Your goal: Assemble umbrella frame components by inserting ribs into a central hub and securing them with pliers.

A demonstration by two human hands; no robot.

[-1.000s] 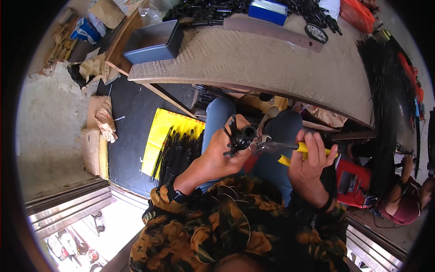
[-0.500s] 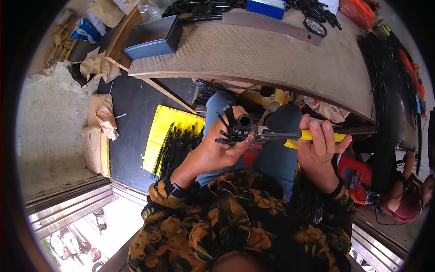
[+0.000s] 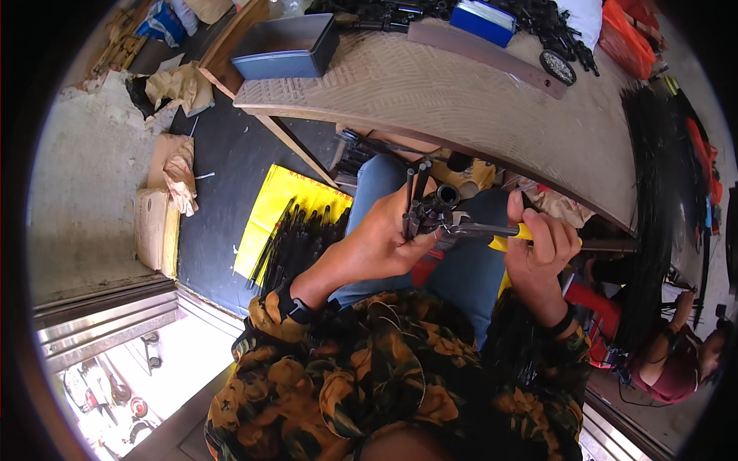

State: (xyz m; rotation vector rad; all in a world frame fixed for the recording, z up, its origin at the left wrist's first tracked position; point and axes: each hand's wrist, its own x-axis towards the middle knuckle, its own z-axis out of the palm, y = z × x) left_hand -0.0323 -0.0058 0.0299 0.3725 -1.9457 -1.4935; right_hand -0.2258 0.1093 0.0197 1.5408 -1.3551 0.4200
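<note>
yellow-handled pliers (image 3: 526, 233) up against a black pronged part (image 3: 446, 197)

so from the head cam: the black pronged part is just in front of the worktop (image 3: 430, 86), on the wearer's side. left hand (image 3: 382, 242) is wrapped tight around it, round open end showing. right hand (image 3: 542, 246) is clamped on the pliers, nose right at the part, can't tell if it's biting anything. yellow sheet (image 3: 270, 188) with black rods (image 3: 301, 244) on the floor, left and in front of the worktop. grey bin (image 3: 278, 67) sits on the worktop's left end.
</note>
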